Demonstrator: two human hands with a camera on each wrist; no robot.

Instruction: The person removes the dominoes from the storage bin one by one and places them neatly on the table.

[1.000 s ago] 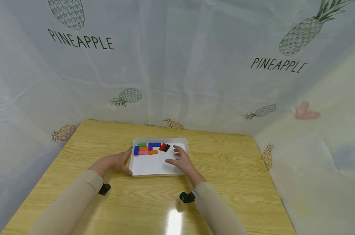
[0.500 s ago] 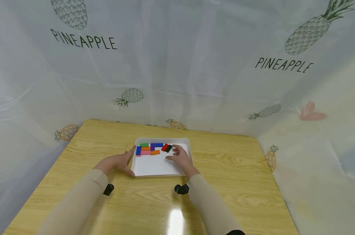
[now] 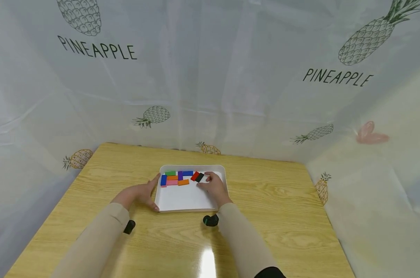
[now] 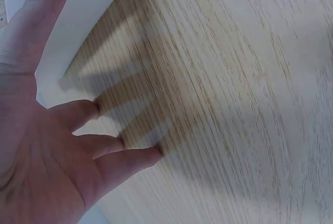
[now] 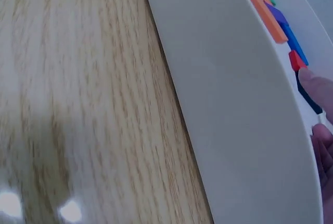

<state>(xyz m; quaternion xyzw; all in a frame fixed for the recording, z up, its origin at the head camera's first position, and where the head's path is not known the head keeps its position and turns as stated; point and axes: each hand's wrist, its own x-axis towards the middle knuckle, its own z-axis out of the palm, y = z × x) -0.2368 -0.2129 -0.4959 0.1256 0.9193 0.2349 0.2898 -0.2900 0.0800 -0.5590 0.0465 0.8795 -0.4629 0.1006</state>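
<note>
At the frame's lower centre, the right hand [image 3: 215, 188] has closed in on the black block [image 3: 199, 177], seemingly the piece being worked, any pinch unclear, while the left hand [image 3: 141, 193], fingers spread, touches the white tray [image 3: 180, 200].

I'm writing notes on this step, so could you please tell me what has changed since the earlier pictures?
The right hand has moved left over the white tray to the black block, its thumb and fingers drawing closer together around that block; whether they grip it is unclear. The left hand stays at the tray's left edge, and the slanted red block remains beside the black one.
</note>
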